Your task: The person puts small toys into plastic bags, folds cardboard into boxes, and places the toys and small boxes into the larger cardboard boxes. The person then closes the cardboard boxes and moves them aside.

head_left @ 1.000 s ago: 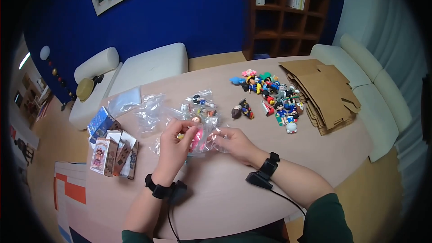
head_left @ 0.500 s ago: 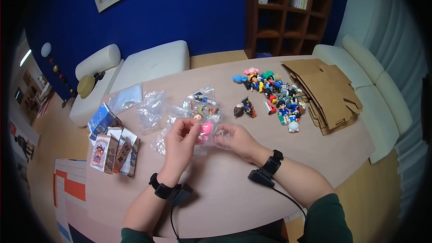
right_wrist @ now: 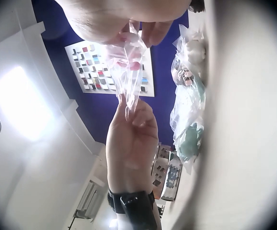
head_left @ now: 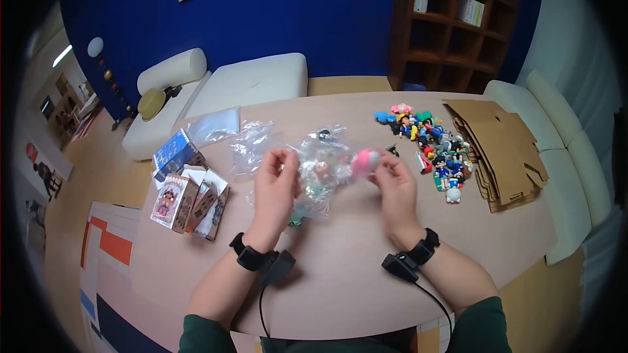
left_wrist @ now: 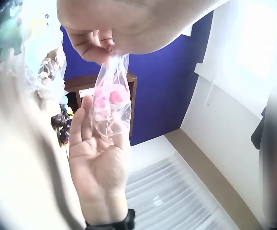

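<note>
A clear plastic bag with a pink-and-white item (head_left: 365, 162) inside is held up between the two hands, over the table. The left hand (head_left: 278, 189) pinches one end of the bag, as the right wrist view also shows at the fingertips. At the other end, the right hand (head_left: 399, 199) has its fingers round the bag beside the pink item (left_wrist: 112, 96). Under and between the hands lie several clear bags (head_left: 320, 173) with small figures in them. The exact fingertip contact of the right hand is partly hidden by the bag.
Opened small boxes (head_left: 173, 202) stand at the table's left, near flat clear bags (head_left: 252, 144). A pile of loose figures (head_left: 438, 144) lies at the right, beside stacked flattened cardboard (head_left: 504, 150).
The hands have moved apart, and the bag with the pink item is now stretched between them, nearer the right hand. The head view has turned a little left.
</note>
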`<action>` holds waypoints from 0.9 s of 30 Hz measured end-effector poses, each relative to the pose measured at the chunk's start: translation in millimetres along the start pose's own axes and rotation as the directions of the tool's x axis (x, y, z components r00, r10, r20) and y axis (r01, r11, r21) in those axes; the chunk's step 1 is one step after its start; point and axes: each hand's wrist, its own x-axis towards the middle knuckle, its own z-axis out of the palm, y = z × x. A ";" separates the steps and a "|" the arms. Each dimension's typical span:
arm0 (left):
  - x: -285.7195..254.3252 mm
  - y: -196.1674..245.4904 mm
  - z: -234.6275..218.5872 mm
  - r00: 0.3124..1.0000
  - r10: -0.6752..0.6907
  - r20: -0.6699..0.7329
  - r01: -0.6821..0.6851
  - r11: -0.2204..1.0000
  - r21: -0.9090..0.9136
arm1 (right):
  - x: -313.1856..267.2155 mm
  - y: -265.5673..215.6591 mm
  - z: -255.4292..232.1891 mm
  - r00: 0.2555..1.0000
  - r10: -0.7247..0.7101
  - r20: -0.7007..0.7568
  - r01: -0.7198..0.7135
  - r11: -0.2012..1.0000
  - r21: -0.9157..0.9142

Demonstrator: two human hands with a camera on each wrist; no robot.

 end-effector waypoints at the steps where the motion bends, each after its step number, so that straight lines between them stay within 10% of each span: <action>1: 7.4 -0.5 -4.8 0.998 0.043 -0.042 -0.045 0.999 -0.027 | 4.1 -5.0 -3.1 0.995 -0.022 -0.100 0.029 0.997 0.065; 5: 29.1 15.4 -35.6 0.912 0.354 -0.206 -0.337 0.935 0.114 | 21.1 -21.4 -22.1 0.981 -0.119 -0.156 0.102 0.989 -0.111; 6: 31.6 22.0 -38.5 0.910 0.356 -0.211 -0.339 0.934 0.114 | 20.9 -33.4 -20.5 0.979 -0.204 -0.011 0.181 0.893 -0.413; 8: 32.8 35.5 -44.7 0.639 0.759 -0.122 -0.530 0.550 0.646 | 16.6 -60.4 -8.6 0.850 -0.329 0.411 0.520 0.402 -0.754; 9: 33.3 40.2 -48.4 0.638 0.760 -0.128 -0.524 0.549 0.651 | 14.8 -62.2 -4.2 0.848 -0.325 0.417 0.524 0.405 -0.749; 11: 32.7 44.7 -54.7 0.505 0.809 0.302 -0.436 -0.063 0.898 | 10.1 -59.3 2.0 0.692 -0.221 0.687 0.682 -0.112 -0.723; 15: 40.7 5.3 -78.7 0.970 0.167 0.174 -0.207 0.203 0.957 | -4.2 -30.8 -8.7 0.803 0.039 0.595 0.587 -0.218 -0.779; 19: 35.5 -7.5 -81.5 0.978 0.047 0.203 -0.207 0.139 0.968 | -0.7 -37.1 -10.7 0.852 0.100 0.515 0.523 -0.230 -0.821; 21: 32.9 -1.5 -71.7 0.903 0.350 0.250 -0.325 0.173 0.930 | 2.0 -40.2 -17.0 0.844 0.071 0.531 0.527 -0.293 -0.798; 25: 16.3 30.0 -46.2 0.932 0.273 0.238 -0.304 0.233 0.924 | 2.3 -39.4 -28.0 0.868 0.068 0.493 0.481 -0.365 -0.797; 27: 3.3 43.4 -35.4 0.947 -0.210 0.243 -0.178 0.288 0.941 | 3.0 -40.6 -29.3 0.940 0.149 0.306 0.341 -0.409 -0.847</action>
